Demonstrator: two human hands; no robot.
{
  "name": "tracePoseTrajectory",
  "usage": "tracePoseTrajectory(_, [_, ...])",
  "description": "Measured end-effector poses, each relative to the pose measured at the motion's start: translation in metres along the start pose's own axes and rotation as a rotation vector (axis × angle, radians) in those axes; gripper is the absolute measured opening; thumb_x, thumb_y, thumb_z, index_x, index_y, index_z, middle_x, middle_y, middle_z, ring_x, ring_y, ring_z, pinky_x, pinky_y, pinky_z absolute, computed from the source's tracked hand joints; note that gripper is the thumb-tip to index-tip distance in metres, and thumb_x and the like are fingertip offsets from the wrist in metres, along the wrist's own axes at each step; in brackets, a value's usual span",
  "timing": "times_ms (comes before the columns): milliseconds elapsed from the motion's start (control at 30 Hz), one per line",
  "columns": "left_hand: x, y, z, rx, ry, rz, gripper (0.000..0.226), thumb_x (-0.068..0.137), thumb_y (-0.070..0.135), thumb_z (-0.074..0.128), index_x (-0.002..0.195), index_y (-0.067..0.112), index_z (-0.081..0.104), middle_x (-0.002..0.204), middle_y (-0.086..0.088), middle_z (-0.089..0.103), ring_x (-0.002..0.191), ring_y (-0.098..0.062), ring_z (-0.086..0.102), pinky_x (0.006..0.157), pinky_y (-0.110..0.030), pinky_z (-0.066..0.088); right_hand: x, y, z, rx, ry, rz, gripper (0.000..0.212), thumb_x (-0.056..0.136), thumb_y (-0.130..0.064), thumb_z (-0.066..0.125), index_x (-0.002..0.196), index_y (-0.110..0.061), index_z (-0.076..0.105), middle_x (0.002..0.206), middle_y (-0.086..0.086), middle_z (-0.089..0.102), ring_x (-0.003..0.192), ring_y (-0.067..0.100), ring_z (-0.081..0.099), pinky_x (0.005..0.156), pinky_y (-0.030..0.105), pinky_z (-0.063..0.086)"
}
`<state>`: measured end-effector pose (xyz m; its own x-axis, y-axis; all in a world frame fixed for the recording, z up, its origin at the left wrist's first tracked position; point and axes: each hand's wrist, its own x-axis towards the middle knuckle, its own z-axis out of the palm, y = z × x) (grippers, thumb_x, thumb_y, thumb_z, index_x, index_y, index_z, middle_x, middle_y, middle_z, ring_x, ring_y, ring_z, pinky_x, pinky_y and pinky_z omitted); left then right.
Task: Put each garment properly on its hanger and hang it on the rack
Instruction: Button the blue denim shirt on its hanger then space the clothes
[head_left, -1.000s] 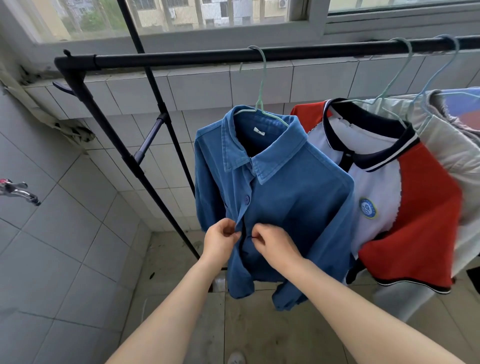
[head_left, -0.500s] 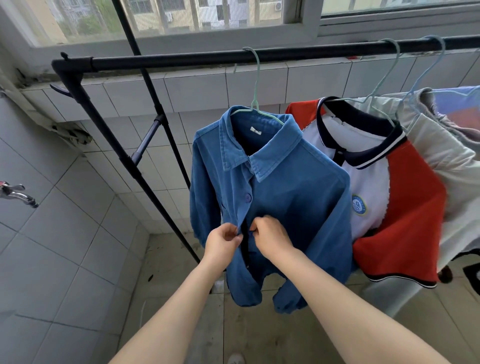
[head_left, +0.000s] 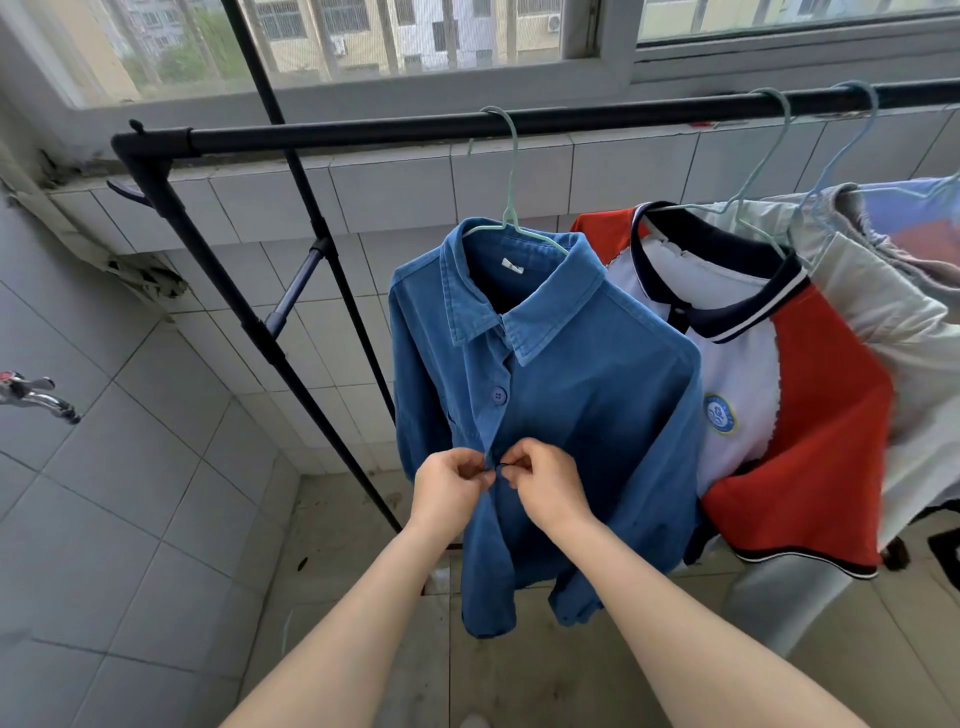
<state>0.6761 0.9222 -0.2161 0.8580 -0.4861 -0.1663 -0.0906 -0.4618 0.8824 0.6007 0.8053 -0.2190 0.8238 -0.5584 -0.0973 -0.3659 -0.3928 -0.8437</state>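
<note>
Left hand (head_left: 451, 488), right hand (head_left: 545, 480) pinch blue shirt (head_left: 571, 426) front, touching. Green hanger (head_left: 511, 208) above hands, on rack (head_left: 415, 130).

No legible text found. White neck tag (head_left: 508, 266) inside the collar of the blue shirt (head_left: 571, 415): marks too small to read. Round blue-and-white crest (head_left: 720, 413) on the polo shirt (head_left: 737, 374): emblem only, lettering unresolved.
</note>
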Motion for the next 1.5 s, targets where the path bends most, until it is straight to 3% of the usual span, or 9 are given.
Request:
tracePoseTrajectory(233, [0.004, 0.007, -0.019, 0.086, -0.209, 0.098, 0.011, 0.083, 0.001, 0.073, 0.089, 0.01, 0.072, 0.088, -0.004, 0.074, 0.088, -0.018, 0.071, 0.086, -0.03, 0.057, -0.001, -0.009, -0.011, 0.051, -0.014, -0.015, 0.015, 0.085, -0.006, 0.068, 0.08, -0.02, 0.065, 0.077, -0.004, 0.067, 0.078, 0.016, 0.065, 0.078, 0.033, 0.055])
tracePoseTrajectory(367, [0.006, 0.011, -0.02, 0.097, -0.139, 0.086, 0.015, 0.078, 0.009, 0.08, 0.075, 0.02, 0.07, 0.079, -0.003, 0.074, 0.081, -0.019, 0.071, 0.081, -0.033, 0.058, -0.004, -0.012, -0.011, 0.08, -0.009, -0.033, 0.015, 0.083, -0.001, 0.068, 0.083, -0.016, 0.07, 0.073, -0.008, 0.065, 0.074, 0.01, 0.064, 0.074, 0.024, 0.052])
tracePoseTrajectory(533, [0.004, 0.016, -0.008, 0.125, 0.003, 0.084, 0.013, 0.076, 0.015, 0.082, 0.07, 0.02, 0.071, 0.069, 0.007, 0.07, 0.068, -0.004, 0.065, 0.064, -0.017, 0.05, -0.003, -0.017, -0.015, 0.04, 0.013, -0.018, 0.017, 0.083, -0.003, 0.063, 0.095, -0.012, 0.072, 0.086, -0.007, 0.068, 0.084, 0.006, 0.062, 0.071, 0.01, 0.045])
tracePoseTrajectory(600, [0.003, 0.017, -0.002, 0.155, 0.048, 0.106, 0.011, 0.076, 0.016, 0.08, 0.069, 0.02, 0.071, 0.067, 0.008, 0.069, 0.067, -0.005, 0.065, 0.062, -0.018, 0.05, -0.002, -0.019, -0.017, 0.056, -0.008, 0.0, 0.004, 0.084, -0.013, 0.069, 0.087, -0.014, 0.069, 0.08, -0.007, 0.067, 0.079, 0.007, 0.062, 0.067, 0.012, 0.047])
tracePoseTrajectory(700, [0.003, 0.019, 0.004, 0.181, 0.068, 0.127, 0.01, 0.076, 0.019, 0.077, 0.068, 0.019, 0.071, 0.063, 0.007, 0.068, 0.065, -0.007, 0.064, 0.06, -0.024, 0.053, 0.001, -0.017, -0.015, 0.048, 0.023, 0.003, 0.014, 0.086, -0.023, 0.07, 0.077, -0.015, 0.064, 0.073, -0.005, 0.064, 0.07, 0.005, 0.059, 0.061, 0.014, 0.044])
tracePoseTrajectory(800, [0.007, 0.022, 0.009, 0.205, 0.091, 0.129, 0.013, 0.075, 0.021, 0.079, 0.067, 0.02, 0.069, 0.063, 0.01, 0.066, 0.063, -0.003, 0.061, 0.059, -0.017, 0.047, 0.008, -0.014, -0.015, 0.018, 0.078, 0.022, 0.015, 0.089, -0.021, 0.066, 0.075, -0.018, 0.06, 0.072, -0.008, 0.06, 0.067, 0.002, 0.054, 0.055, 0.01, 0.034])
tracePoseTrajectory(1100, [0.015, 0.016, 0.016, 0.09, 0.06, 0.065, 0.01, 0.087, 0.016, 0.071, 0.08, 0.011, 0.066, 0.071, 0.001, 0.064, 0.066, -0.009, 0.055, 0.066, -0.028, 0.048, 0.025, -0.003, -0.022, 0.155, 0.013, 0.013, 0.005, 0.088, -0.012, 0.068, 0.085, -0.012, 0.063, 0.079, 0.004, 0.068, 0.079, 0.022, 0.068, 0.078, 0.042, 0.058])
tracePoseTrajectory(1400, [0.024, 0.017, 0.03, -0.354, -0.083, -0.29, 0.008, 0.095, 0.015, 0.061, 0.089, 0.011, 0.064, 0.091, -0.003, 0.067, 0.093, -0.017, 0.062, 0.092, -0.036, 0.051, 0.034, 0.015, -0.036, 0.22, -0.087, -0.033, 0.023, 0.086, 0.001, 0.065, 0.081, -0.02, 0.056, 0.083, -0.001, 0.064, 0.084, 0.018, 0.067, 0.082, 0.043, 0.058])
tracePoseTrajectory(1500, [0.024, 0.009, 0.037, -0.488, -0.117, -0.229, 0.01, 0.092, 0.006, 0.062, 0.086, 0.012, 0.058, 0.085, 0.0, 0.066, 0.087, -0.015, 0.06, 0.078, -0.027, 0.048, 0.041, 0.023, -0.034, 0.344, -0.113, 0.002, 0.023, 0.087, 0.003, 0.064, 0.082, -0.018, 0.057, 0.084, 0.003, 0.066, 0.082, 0.019, 0.067, 0.082, 0.044, 0.059])
